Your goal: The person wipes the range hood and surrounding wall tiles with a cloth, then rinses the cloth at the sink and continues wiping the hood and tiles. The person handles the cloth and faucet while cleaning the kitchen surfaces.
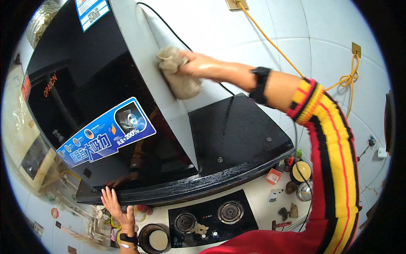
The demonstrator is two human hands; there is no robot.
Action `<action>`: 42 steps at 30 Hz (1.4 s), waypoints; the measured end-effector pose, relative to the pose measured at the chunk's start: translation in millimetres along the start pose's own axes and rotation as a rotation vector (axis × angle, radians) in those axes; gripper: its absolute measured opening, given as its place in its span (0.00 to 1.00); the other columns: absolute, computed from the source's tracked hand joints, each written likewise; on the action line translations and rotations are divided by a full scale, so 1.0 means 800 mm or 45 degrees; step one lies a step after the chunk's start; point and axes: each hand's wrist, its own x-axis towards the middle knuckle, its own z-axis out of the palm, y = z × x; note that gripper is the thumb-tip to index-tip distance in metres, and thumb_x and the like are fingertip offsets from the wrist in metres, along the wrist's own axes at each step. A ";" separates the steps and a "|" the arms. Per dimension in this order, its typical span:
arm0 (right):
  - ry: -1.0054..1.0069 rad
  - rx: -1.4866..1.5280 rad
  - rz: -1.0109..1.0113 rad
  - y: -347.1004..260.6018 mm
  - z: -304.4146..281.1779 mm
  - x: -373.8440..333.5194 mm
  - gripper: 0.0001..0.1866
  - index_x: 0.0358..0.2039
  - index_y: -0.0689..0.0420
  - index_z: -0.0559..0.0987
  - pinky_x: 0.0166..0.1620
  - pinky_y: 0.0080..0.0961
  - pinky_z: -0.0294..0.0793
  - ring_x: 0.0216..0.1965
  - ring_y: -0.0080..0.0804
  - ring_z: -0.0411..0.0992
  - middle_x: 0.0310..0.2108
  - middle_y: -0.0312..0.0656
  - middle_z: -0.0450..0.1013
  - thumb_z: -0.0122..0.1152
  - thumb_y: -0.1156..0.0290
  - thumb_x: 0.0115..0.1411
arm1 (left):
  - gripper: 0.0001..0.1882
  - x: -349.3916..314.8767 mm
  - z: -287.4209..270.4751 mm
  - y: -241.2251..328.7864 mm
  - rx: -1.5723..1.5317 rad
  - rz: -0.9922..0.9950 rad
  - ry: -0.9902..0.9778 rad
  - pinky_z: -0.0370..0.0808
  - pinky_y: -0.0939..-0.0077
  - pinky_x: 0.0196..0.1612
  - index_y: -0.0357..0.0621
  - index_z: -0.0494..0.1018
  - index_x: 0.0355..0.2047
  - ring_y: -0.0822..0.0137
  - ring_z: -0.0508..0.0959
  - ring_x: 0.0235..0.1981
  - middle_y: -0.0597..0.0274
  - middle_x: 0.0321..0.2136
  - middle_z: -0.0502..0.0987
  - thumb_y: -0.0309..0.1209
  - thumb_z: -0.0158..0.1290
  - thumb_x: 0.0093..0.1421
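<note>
My right hand (196,65) grips a crumpled grey-beige cloth (186,86) against the pale side panel (141,55) of a range hood. The hood has a glossy black front (93,80) with a blue sticker (111,131) on it. Lower left, my left hand (118,207) rests with fingers stretched out on the hood's lower front edge (139,195), holding nothing. To the right of the side panel, the flat black top (241,131) of the hood's lower part carries wet-looking streaks.
Beneath the hood is a black two-burner gas hob (211,218) with a crumpled rag (201,229) on it. A pot (146,237) stands left of it; bowls (301,171) and a red-handled tool (282,224) lie right. A black cable (169,27) and yellow cord (270,40) run along the tiled wall.
</note>
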 end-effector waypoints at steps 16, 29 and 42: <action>0.075 -0.109 0.120 0.026 -0.102 -0.059 0.29 0.56 0.56 0.73 0.53 0.29 0.71 0.49 0.31 0.72 0.46 0.45 0.75 0.58 0.75 0.50 | 0.45 -0.002 0.000 0.002 0.071 -0.052 -0.021 0.40 0.46 0.69 0.36 0.59 0.63 0.42 0.53 0.68 0.43 0.65 0.58 0.64 0.36 0.62; 0.250 -1.495 -0.697 0.195 -0.099 0.031 0.23 0.44 0.49 0.78 0.53 0.38 0.73 0.55 0.49 0.67 0.54 0.46 0.68 0.67 0.77 0.43 | 0.46 -0.003 0.000 0.001 0.088 -0.068 -0.065 0.42 0.46 0.69 0.34 0.58 0.64 0.43 0.53 0.68 0.42 0.66 0.57 0.64 0.36 0.62; 1.110 -1.505 0.098 0.270 -0.252 -0.107 0.26 0.56 0.54 0.72 0.60 0.38 0.67 0.59 0.51 0.64 0.60 0.52 0.64 0.52 0.82 0.54 | 0.42 0.005 -0.006 0.008 0.117 -0.035 -0.072 0.45 0.48 0.67 0.38 0.59 0.64 0.46 0.55 0.67 0.45 0.65 0.58 0.61 0.37 0.64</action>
